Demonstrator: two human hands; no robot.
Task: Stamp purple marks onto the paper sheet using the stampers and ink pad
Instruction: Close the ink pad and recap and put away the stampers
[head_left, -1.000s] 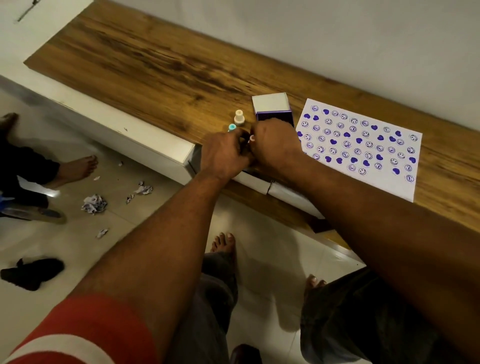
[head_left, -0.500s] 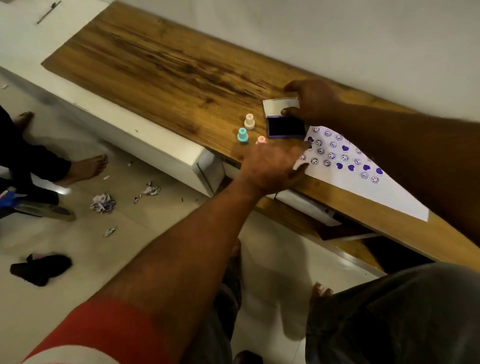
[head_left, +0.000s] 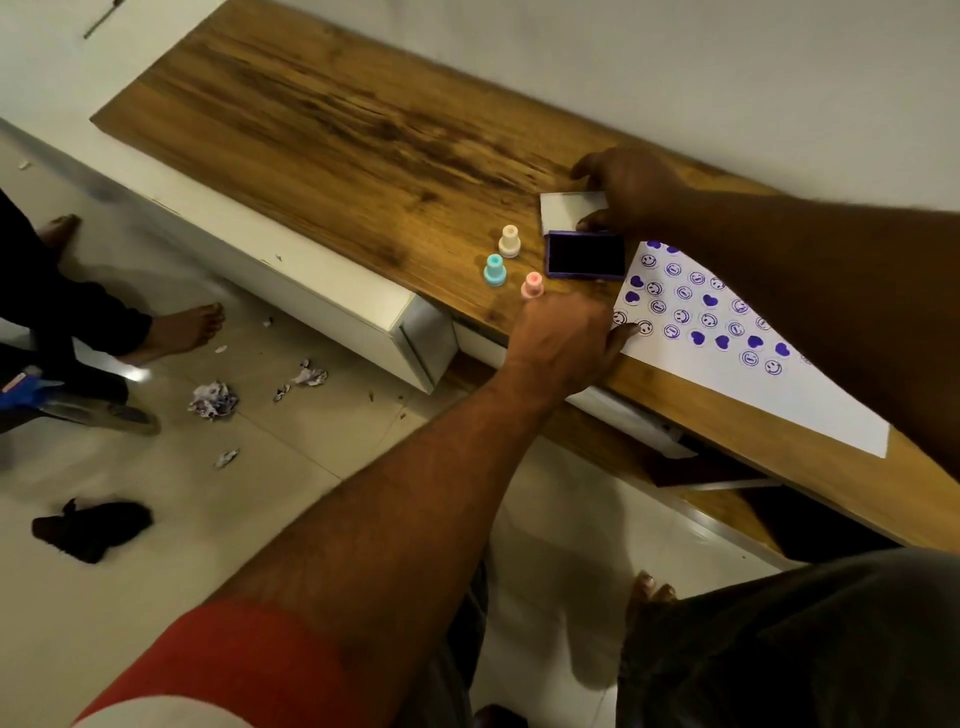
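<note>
A white paper sheet (head_left: 779, 400) lies on the wooden shelf (head_left: 337, 135), covered with several purple smiley and heart marks. The open purple ink pad (head_left: 586, 254) sits at its left edge, its white lid (head_left: 563, 210) hinged back. My right hand (head_left: 631, 189) grips that lid from behind. Three small stampers stand upright left of the pad: cream (head_left: 509, 241), teal (head_left: 494, 269) and pink (head_left: 532, 285). My left hand (head_left: 569, 340) rests flat beside the pink stamper, fingers spread, fingertips on the sheet's left corner, holding nothing.
The shelf runs along a white wall, with a white cabinet (head_left: 291, 280) below its front edge. Crumpled paper scraps (head_left: 213, 400) and a dark cloth (head_left: 91, 527) lie on the tiled floor. Another person's bare foot (head_left: 179, 327) is at the left.
A second ago both hands were together at the stampers. My right hand has reached back to the ink pad's lid, and my left has shifted right onto the sheet's corner.
</note>
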